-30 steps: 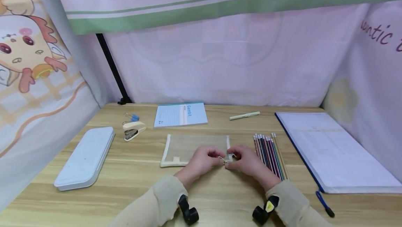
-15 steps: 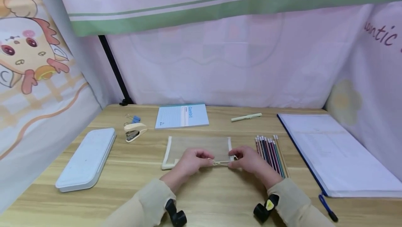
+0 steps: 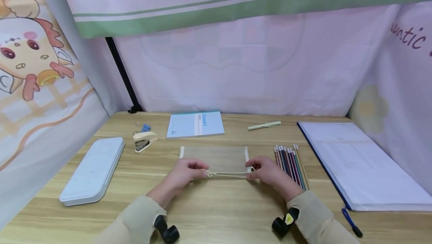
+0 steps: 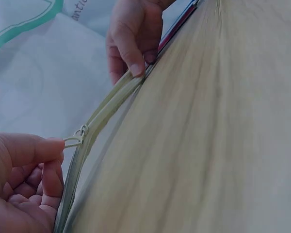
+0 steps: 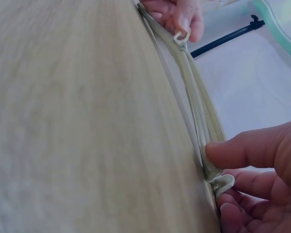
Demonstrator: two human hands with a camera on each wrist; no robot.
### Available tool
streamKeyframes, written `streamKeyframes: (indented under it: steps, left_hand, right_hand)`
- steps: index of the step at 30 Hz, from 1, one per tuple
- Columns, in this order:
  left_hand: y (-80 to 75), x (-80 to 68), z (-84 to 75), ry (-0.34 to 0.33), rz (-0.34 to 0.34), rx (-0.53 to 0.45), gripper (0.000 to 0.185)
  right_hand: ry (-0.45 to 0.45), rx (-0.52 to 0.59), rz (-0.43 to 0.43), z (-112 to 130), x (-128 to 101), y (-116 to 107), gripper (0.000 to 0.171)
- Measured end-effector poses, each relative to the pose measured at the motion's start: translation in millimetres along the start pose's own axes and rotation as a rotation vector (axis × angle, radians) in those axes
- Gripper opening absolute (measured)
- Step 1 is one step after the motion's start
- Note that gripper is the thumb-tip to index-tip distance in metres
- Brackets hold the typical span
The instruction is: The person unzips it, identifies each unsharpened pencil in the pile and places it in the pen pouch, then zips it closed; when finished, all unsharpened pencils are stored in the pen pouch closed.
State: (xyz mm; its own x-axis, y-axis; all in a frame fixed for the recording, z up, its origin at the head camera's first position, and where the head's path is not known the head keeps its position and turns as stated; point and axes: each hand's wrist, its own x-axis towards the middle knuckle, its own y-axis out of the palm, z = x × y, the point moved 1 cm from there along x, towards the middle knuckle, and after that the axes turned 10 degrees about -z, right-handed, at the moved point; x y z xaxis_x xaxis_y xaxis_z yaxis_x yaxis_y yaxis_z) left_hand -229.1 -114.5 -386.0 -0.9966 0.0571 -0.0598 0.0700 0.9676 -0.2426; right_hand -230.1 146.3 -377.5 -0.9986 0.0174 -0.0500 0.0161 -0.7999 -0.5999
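A flat beige mesh pouch [image 3: 216, 157] with cream edging lies on the wooden desk [image 3: 216, 206] in front of me. My left hand [image 3: 183, 172] pinches the zipper pull [image 4: 76, 140], which sits part way along the pouch's near edge. My right hand [image 3: 266, 171] pinches the right end of the zipper [image 5: 218, 180], thumb on top. The zipper track [image 3: 227, 174] runs between the two hands and gapes slightly in the right wrist view [image 5: 196, 104].
Several coloured pencils [image 3: 291, 165] lie just right of the pouch. A white pencil case [image 3: 92, 169], a stapler [image 3: 144, 141] and blue clips sit left. A notebook [image 3: 195, 124], a pale pen [image 3: 264, 125], a large open folder [image 3: 357, 161] and a blue pen [image 3: 351, 222] surround them.
My left hand has drawn the zipper pull leftward along the pouch, away from my right hand, which has stayed on the right end. The stretch of zipper between the hands has lengthened.
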Motion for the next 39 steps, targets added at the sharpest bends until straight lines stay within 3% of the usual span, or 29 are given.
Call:
streamKeyframes:
  steps: [4,13,18,21,27,33,36,39]
  left_hand:
    - [-15.7,-1.2,2.2,-0.029,0.004,0.006,0.022]
    - [-62.8,-8.2,9.1,0.015,-0.073,0.114,0.021]
    - [-92.1,-12.7,15.2,-0.015,-0.111,0.138,0.018]
    - [-99.7,-13.6,20.1,-0.035,-0.100,0.129,0.018]
    - [-96.9,-13.2,20.6,0.000,-0.026,0.183,0.036]
    - [-75.2,-5.3,-5.1,0.152,0.049,0.249,0.059]
    - [-54.2,2.4,-19.7,0.235,0.143,0.256,0.063]
    - [-32.9,10.5,-28.6,0.305,0.284,0.291,0.066]
  right_hand:
    - [-0.002,0.016,0.014,0.1,-0.9,-0.4,0.038]
    - [0.010,0.024,0.029,-0.2,-2.9,-4.3,0.041]
    - [0.024,0.026,0.031,0.8,-2.4,-5.6,0.041]
    - [0.018,0.024,0.031,0.8,-2.0,-5.1,0.041]
    - [-0.004,0.036,0.044,-2.1,-0.5,-3.8,0.042]
    - [0.013,0.071,0.052,-7.0,1.7,-6.2,0.044]
    - [0.025,0.097,0.060,-8.6,2.6,-8.0,0.044]
    - [0.026,0.108,0.066,-10.1,3.2,-8.0,0.044]
